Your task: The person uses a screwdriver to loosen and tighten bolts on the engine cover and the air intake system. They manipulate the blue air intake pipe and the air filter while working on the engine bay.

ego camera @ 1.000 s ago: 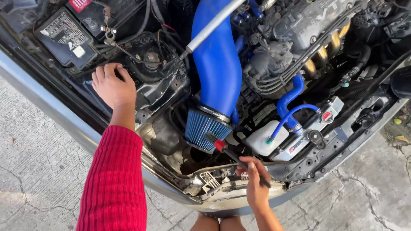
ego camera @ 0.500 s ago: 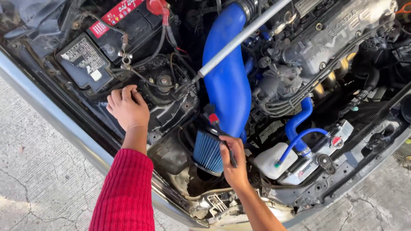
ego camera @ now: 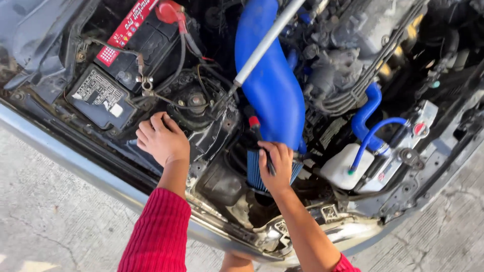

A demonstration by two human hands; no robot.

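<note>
Blue intake pipe (ego camera: 269,85), biggest piece in the bay: rigid, smooth, likely slick; best gripped round its lower end, near the joint. Runs down from top centre to just above right hand (ego camera: 276,168). Crossed by grey hood prop rod (ego camera: 267,43).

Blue pleated cone filter (ego camera: 254,174) at pipe's foot: light, pleats probably easily crushed; better held by the collar than the folds. Directly under right hand, palm and fingers laid over it.

Screwdriver (ego camera: 259,138), red and black handle, hard and slim: clasped in right hand, shaft running beneath the fingers, handle poking up beside the pipe.

Left hand (ego camera: 162,138): loosely curled, holding nothing, resting on bay edge by strut mount (ego camera: 195,103), well apart from the filter.
</note>
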